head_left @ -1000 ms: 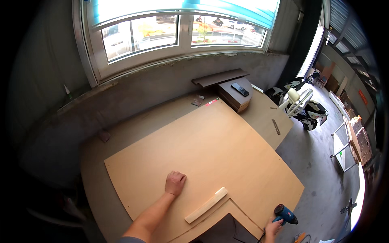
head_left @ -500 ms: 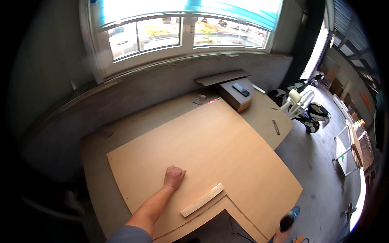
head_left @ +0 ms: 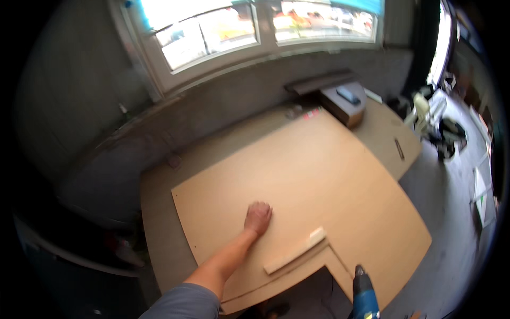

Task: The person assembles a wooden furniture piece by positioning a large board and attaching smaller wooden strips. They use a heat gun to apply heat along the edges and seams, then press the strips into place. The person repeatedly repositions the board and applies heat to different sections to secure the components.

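Note:
My left hand (head_left: pixel 258 217) rests on a large light-brown wooden board (head_left: pixel 313 175), its fingers curled closed; whatever they may hold is hidden. At the lower right a blue and black power drill (head_left: pixel 364 295) rises from the picture's edge, its dark chuck pointing away from me over the board, near the cut-out corner. My right hand, on the drill's handle, is below the edge of the picture. Between the left hand and the drill, a short pale wooden strip (head_left: pixel 295 252) lies along the cut-out's edge, next to a dark line on the board.
The board lies on a larger table (head_left: pixel 159 212) under a window. At the table's far right are a wedge-shaped block (head_left: pixel 340 106) with a phone (head_left: pixel 348 95) on it, and a small dark strip (head_left: pixel 399 149). A scooter (head_left: pixel 449 135) stands on the grey floor beyond.
The drill has come up and left over the board's near edge, chuck now pointing forward. My view has shifted, so everything sits differently in the picture. My left hand stays closed on the board.

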`<state>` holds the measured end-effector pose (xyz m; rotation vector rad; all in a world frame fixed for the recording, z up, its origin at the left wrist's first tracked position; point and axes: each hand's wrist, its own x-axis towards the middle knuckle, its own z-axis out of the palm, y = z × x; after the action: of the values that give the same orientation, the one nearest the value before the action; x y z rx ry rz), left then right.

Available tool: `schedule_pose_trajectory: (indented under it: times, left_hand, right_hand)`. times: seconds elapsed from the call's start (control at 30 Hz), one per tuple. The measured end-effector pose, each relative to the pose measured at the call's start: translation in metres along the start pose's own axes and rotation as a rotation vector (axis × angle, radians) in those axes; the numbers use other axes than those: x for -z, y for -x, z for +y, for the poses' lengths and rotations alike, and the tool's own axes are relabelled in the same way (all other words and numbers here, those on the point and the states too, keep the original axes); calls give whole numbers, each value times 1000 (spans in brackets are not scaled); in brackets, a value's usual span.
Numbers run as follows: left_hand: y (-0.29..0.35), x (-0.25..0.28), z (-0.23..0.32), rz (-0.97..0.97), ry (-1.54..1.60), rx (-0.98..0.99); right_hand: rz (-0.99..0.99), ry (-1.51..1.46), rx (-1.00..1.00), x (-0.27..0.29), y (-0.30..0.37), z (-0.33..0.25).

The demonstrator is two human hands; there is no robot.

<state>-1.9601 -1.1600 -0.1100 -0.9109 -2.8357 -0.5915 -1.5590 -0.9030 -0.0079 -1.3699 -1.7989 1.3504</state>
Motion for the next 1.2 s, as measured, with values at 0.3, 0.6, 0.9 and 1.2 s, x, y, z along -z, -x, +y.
schedule_pose_trajectory:
  times: [0.3, 0.6, 0.9, 1.2]
  left_hand:
    - [-39, -12, 5, 37, -77, 0]
    - [-45, -8, 10, -23, -75, -101]
    - [-48, -8, 14, -44, -55, -96]
    - [-48, -7, 14, -36, -90, -120]
  right_hand:
    - [-64, -305, -384, 110, 145, 24]
    - [-266, 282, -230, 62, 175, 11]
    - [-332, 622, 184, 26, 165, -10]
    - [-324, 471, 103, 19, 162, -17]
